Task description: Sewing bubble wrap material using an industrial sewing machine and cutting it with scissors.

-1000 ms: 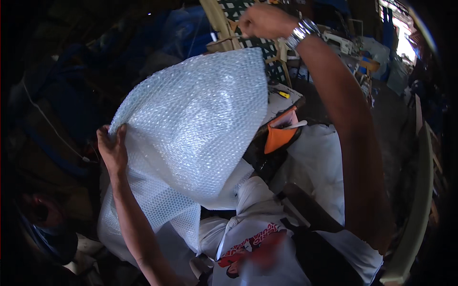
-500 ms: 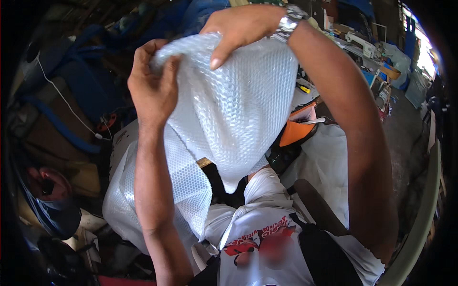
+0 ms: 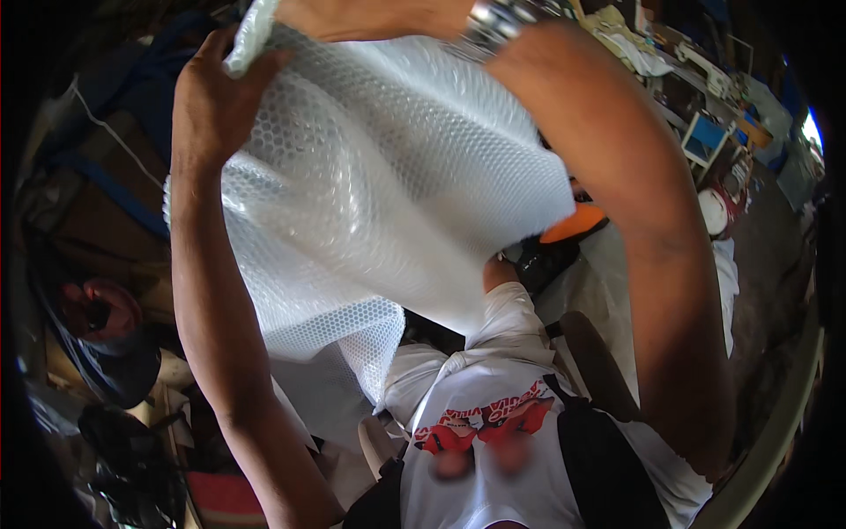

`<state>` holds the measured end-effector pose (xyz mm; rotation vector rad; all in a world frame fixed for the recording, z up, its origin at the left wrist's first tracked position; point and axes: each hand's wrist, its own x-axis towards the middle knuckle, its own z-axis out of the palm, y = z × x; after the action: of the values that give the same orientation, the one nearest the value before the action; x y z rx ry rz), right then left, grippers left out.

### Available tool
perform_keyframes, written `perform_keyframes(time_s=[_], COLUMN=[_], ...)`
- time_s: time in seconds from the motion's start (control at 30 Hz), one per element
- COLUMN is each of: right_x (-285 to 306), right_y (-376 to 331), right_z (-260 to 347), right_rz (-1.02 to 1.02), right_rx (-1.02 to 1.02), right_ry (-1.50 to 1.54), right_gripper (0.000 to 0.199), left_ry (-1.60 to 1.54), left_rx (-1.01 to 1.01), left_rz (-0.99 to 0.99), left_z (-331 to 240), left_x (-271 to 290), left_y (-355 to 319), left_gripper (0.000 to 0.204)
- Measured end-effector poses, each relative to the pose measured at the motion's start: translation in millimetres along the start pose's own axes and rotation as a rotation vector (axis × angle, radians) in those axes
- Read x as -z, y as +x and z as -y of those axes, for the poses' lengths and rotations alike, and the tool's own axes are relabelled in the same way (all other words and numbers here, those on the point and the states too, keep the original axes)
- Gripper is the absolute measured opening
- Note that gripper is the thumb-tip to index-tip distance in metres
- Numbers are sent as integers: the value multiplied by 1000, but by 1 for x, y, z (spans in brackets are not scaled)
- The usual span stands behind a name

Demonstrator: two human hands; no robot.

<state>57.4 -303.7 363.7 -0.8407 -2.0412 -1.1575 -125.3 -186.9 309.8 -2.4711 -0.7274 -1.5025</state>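
You hold the bubble wrap sheet (image 3: pixel 388 185) raised before you, left hand (image 3: pixel 216 106) clamped on its upper edge, right hand (image 3: pixel 370 16) gripping just beside. It hangs above an orange object (image 3: pixel 577 225). Next, judging by this, keep both grips firm.

Single view here, worn on the person's head, tilted steeply down over their own white shirt front (image 3: pixel 493 441). Very close in: the left hand (image 3: pixel 211 106) and right hand (image 3: pixel 370 16), raised, press against the top edge. Below and outside the forearms, the fisheye bends the floor clutter toward a dark rim.
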Motion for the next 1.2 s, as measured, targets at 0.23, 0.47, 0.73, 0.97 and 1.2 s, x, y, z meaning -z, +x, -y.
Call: perform_keyframes(time_s=[0.23,0.47,0.73,0.97,1.2], right_x=[-48,-145,-257,-210,-94], right_y=[-155,-172,-128,-78,-60], right_z=[-47,38,100,-13,-4], right_rz=[3,495,142,-46,583], right_rx=[-166,-531,-622,-601,-276], right_ry=[81,675,783,465,298], right_gripper=[124,128,27,25,38], left_ry=[-375,-587,-2,1298,897], left_rx=[460,588,435,-31,393], left_rz=[-316,-364,-159,-13,-128], left_z=[119,130,61,269,317], left_x=[68,108,153,307,282], left_y=[6,-3,-4,-42,-72], left_gripper=[60,67,90,74,55])
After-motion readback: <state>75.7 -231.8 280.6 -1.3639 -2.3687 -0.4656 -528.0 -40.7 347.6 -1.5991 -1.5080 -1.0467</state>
